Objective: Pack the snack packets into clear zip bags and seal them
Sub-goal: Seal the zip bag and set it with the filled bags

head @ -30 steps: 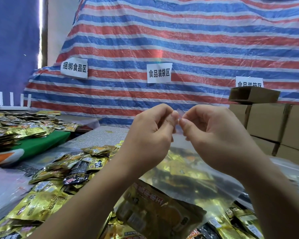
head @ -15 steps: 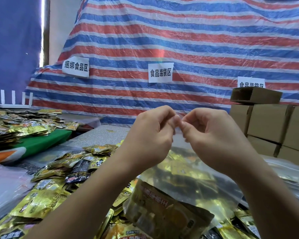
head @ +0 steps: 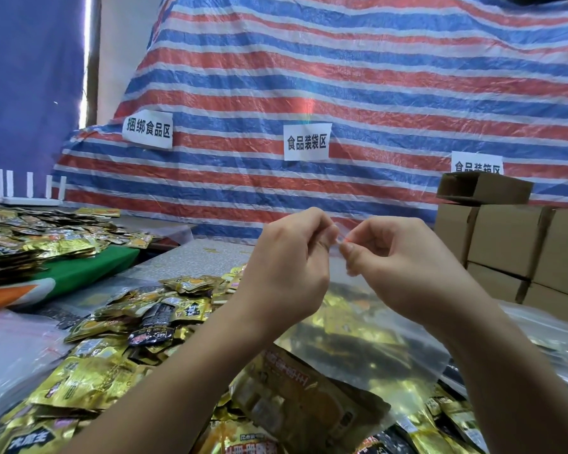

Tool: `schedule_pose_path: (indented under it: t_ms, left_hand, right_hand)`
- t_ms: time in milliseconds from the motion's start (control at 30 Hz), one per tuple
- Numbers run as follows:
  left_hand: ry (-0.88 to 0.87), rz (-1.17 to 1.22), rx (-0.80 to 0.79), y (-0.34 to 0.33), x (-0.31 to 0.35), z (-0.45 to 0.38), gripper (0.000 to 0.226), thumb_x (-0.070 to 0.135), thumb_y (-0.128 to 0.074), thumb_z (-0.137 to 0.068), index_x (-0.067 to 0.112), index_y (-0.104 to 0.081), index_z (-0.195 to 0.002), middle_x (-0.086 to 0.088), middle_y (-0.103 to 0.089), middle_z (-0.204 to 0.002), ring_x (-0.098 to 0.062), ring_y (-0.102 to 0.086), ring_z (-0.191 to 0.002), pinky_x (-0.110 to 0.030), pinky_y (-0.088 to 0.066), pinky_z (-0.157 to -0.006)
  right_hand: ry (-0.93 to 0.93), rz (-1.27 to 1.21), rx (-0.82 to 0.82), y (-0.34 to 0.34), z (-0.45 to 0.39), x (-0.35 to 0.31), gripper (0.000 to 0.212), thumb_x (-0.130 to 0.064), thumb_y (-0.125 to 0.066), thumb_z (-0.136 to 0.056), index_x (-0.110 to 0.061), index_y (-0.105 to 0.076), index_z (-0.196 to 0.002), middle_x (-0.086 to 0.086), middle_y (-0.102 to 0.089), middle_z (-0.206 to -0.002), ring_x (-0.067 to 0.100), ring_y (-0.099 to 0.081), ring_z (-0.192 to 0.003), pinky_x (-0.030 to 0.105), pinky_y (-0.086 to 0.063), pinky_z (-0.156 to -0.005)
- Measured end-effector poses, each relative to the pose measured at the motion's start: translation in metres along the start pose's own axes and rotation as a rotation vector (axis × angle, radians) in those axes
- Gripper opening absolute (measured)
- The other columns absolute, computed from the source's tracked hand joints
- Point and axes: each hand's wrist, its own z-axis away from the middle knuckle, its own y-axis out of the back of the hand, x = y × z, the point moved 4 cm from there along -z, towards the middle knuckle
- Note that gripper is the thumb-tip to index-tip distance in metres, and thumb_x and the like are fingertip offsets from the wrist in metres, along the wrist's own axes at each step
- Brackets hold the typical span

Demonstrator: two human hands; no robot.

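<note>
I hold a clear zip bag [head: 368, 339] up in front of me by its top edge. My left hand [head: 289, 270] and my right hand [head: 404, 267] pinch the zip strip close together, fingertips almost touching. The bag hangs below the hands with gold snack packets [head: 305, 404] inside its lower part. A heap of loose gold and black snack packets [head: 138, 326] covers the table under my forearms.
A second pile of packets [head: 40, 231] lies on a green cloth at the left. Stacked cardboard boxes [head: 512, 244] stand at the right. Clear plastic bags [head: 10, 348] lie at the near left. A striped tarp with paper signs [head: 305, 145] hangs behind.
Both hands stay pinched on the bag's top edge and have sunk slightly in view. The fingertips have shifted a little along the zip strip.
</note>
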Motion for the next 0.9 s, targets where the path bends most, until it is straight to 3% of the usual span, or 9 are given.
schedule_pose_path:
  t_ms: [233,367,533,633,733,800,900]
  left_hand:
    - [0.031,0.003,-0.040,0.005,0.007,-0.012,0.020,0.011,-0.054,-0.099,0.007,-0.061,-0.081,0.005,-0.053,-0.061,-0.010,-0.044,-0.055,-0.021,-0.032,-0.051]
    - [0.062,0.055,-0.053,0.011,0.016,-0.018,0.021,0.013,-0.053,-0.099,0.007,-0.064,-0.082,-0.003,-0.058,-0.062,-0.015,-0.048,-0.054,-0.030,-0.037,-0.052]
    - [0.135,0.113,-0.037,0.019,0.028,-0.022,0.025,0.018,-0.053,-0.100,0.010,-0.063,-0.077,-0.009,-0.063,-0.069,-0.024,-0.057,-0.067,-0.042,-0.046,-0.064]
    - [0.160,0.116,-0.032,0.022,0.035,-0.023,0.026,0.018,-0.054,-0.099,0.011,-0.063,-0.077,-0.006,-0.064,-0.069,-0.022,-0.059,-0.068,-0.040,-0.047,-0.066]
    - [0.140,0.089,-0.010,0.024,0.043,-0.019,0.026,0.017,-0.053,-0.100,0.011,-0.062,-0.076,-0.005,-0.063,-0.067,-0.020,-0.056,-0.063,-0.038,-0.045,-0.059]
    - [0.124,0.076,0.017,0.026,0.047,-0.014,0.025,0.016,-0.054,-0.099,0.010,-0.062,-0.076,-0.003,-0.060,-0.063,-0.016,-0.051,-0.057,-0.032,-0.040,-0.053]
    - [0.113,0.063,0.051,0.029,0.051,-0.003,0.025,0.013,-0.054,-0.099,0.009,-0.060,-0.075,0.002,-0.052,-0.058,-0.009,-0.042,-0.052,-0.022,-0.030,-0.049]
  right_hand:
    - [-0.049,-0.108,-0.072,0.010,-0.004,-0.005,0.017,-0.030,-0.065,-0.096,-0.023,-0.071,-0.081,-0.011,-0.072,-0.068,0.003,-0.068,-0.064,0.023,-0.052,-0.061]
    - [-0.012,-0.125,-0.037,0.023,-0.004,-0.016,0.016,-0.030,-0.067,-0.094,-0.023,-0.072,-0.080,-0.007,-0.073,-0.070,0.011,-0.069,-0.068,0.033,-0.056,-0.070]
    - [-0.007,-0.100,-0.035,0.035,-0.002,-0.028,0.017,-0.027,-0.068,-0.093,-0.022,-0.072,-0.078,-0.004,-0.073,-0.070,0.020,-0.070,-0.072,0.042,-0.057,-0.076]
    - [-0.025,-0.068,-0.053,0.038,-0.001,-0.033,0.019,-0.027,-0.068,-0.094,-0.020,-0.071,-0.076,-0.003,-0.073,-0.070,0.023,-0.070,-0.072,0.043,-0.057,-0.076]
    - [-0.027,-0.040,-0.060,0.041,0.003,-0.036,0.021,-0.029,-0.068,-0.094,-0.021,-0.070,-0.074,0.001,-0.072,-0.070,0.025,-0.067,-0.069,0.044,-0.057,-0.073]
    - [-0.020,-0.010,-0.055,0.041,0.006,-0.038,0.022,-0.029,-0.067,-0.094,-0.022,-0.069,-0.073,-0.001,-0.070,-0.067,0.015,-0.063,-0.062,0.041,-0.053,-0.066]
    - [-0.004,0.089,-0.047,0.038,0.014,-0.042,0.022,-0.032,-0.066,-0.095,-0.025,-0.067,-0.073,-0.008,-0.066,-0.064,0.004,-0.056,-0.057,0.026,-0.044,-0.057]
